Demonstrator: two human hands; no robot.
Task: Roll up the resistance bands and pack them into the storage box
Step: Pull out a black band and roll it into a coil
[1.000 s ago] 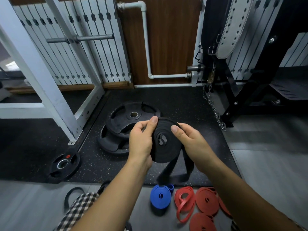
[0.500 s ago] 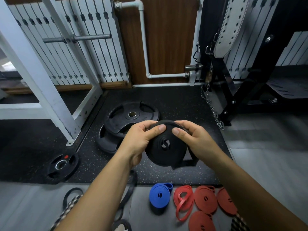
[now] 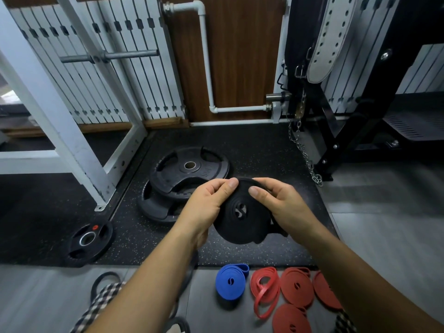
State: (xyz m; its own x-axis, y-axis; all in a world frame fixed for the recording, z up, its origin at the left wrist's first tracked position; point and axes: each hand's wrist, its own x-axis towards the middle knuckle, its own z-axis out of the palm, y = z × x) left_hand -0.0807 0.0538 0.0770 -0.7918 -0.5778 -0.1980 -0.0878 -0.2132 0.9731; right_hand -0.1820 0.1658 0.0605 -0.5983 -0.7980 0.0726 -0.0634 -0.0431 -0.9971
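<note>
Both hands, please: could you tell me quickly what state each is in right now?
Left hand: closed, gripping the black band roll.
Right hand: closed, gripping the same roll.

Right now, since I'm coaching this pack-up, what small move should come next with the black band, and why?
Probably wrap the last bit onto the coil. The left hand and right hand both grip the black band, which is nearly a full coil, but a short tail sticks out under the right hand. After that it could join the blue roll on the floor.
</note>
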